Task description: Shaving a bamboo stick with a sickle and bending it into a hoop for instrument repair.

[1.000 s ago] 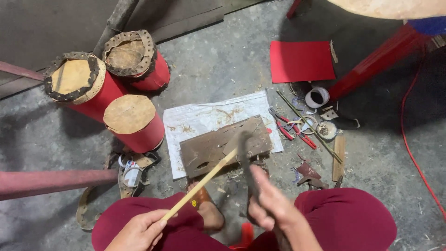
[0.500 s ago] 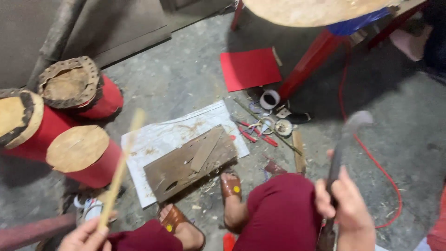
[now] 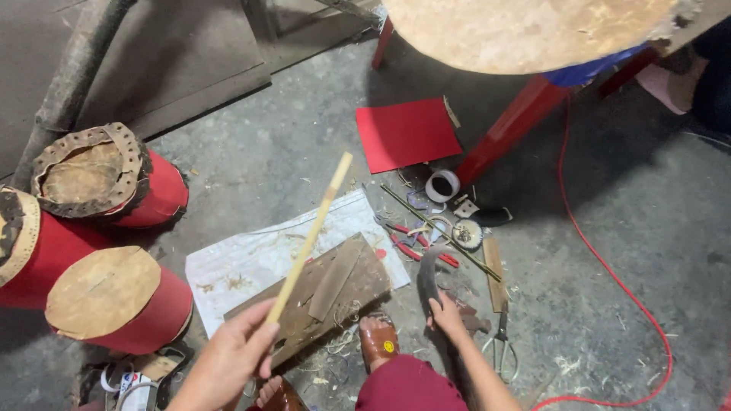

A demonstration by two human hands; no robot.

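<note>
- Left hand [image 3: 228,361], at 7 o'clock in the view: fingers pinched closed around the lower end of a pale bamboo strip [image 3: 311,237], which slants up toward 1 o'clock over the wooden board [image 3: 320,293].
- Right hand [image 3: 448,318], near 5 o'clock: closed around the handle of a dark curved-blade knife [image 3: 426,278], blade up toward 12 o'clock, just right of the board.
- Board: lies on a white woven sheet [image 3: 251,262] on the concrete floor, shavings scattered about.
- At 9 o'clock: three red drums [image 3: 122,301] with hide heads.
- At 12 o'clock of the board: red sheet [image 3: 407,133]; roll of tape [image 3: 442,185] and red-handled pliers [image 3: 419,243] between.
- At 4 o'clock: scissors [image 3: 500,346]; a red cable [image 3: 609,266] beyond.
- Sandalled foot [image 3: 378,342] touching the board's near edge.
</note>
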